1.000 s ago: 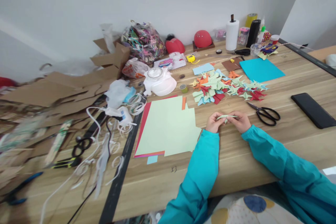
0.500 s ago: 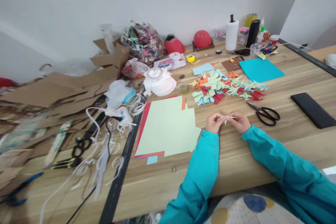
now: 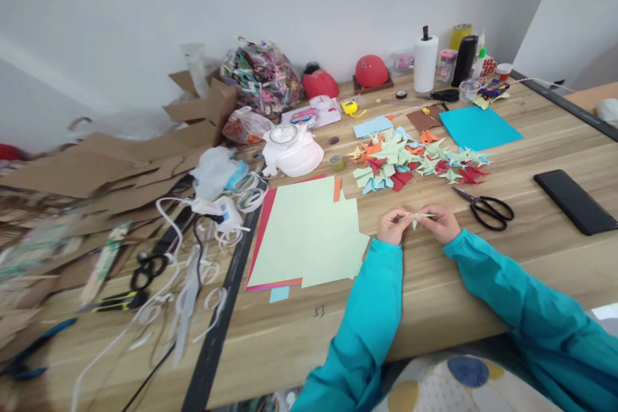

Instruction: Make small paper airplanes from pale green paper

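My left hand (image 3: 394, 226) and my right hand (image 3: 439, 224) meet over the table, each pinching a small folded piece of pale green paper (image 3: 416, 223). Fingers cover most of it; a thin edge and a downward point show between them. Beyond the hands lies a pile of folded paper figures (image 3: 398, 153) in green, red, orange and blue. To the left of my left hand are flat pale green sheets (image 3: 309, 232) over red and orange ones. Black-handled scissors (image 3: 487, 209) rest to the right of my right hand, apart from it.
A black phone (image 3: 574, 201) lies at the right. Bright blue paper (image 3: 480, 128) is at the back right, near a white paper roll (image 3: 425, 64). On the left are a glue gun (image 3: 224, 212), cables, white strips, pliers (image 3: 36, 347) and flattened cardboard (image 3: 96, 164).
Both hands stay in nearly the same place, still pinching the green paper. The left fingers have shifted slightly, and less of the paper's left end shows.
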`<state>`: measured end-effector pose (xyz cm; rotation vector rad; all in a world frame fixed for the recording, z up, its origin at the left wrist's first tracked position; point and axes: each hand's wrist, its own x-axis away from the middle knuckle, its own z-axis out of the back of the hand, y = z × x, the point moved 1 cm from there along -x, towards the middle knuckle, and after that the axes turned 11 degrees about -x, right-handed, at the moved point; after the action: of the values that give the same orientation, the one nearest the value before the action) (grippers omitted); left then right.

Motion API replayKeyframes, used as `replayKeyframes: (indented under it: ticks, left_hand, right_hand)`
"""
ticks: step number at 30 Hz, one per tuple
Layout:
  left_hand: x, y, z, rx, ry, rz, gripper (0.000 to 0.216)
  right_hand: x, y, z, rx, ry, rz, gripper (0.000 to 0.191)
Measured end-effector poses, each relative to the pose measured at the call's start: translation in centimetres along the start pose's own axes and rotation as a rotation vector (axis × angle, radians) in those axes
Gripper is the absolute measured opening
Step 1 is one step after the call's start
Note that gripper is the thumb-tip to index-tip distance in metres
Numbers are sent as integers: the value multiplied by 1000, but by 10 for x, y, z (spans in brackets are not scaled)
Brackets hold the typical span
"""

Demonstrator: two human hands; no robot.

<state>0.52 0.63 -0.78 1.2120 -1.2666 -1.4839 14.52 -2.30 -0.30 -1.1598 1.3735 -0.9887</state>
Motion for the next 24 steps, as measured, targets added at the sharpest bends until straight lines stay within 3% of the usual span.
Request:
replayKeyframes:
  ticks: [7, 18, 24]
  left_hand:
    - [1, -6, -1, 66, 69, 178, 30]
    - [3, -5, -4, 96, 15, 193, 33]
    - [0, -13, -3, 163, -32, 206, 47]
  right_hand:
    - [-1, 2, -3, -190, 15, -117, 37]
    - [0, 0, -2, -65, 99, -80, 33]
    - [2, -2, -2, 6, 89, -45, 32]
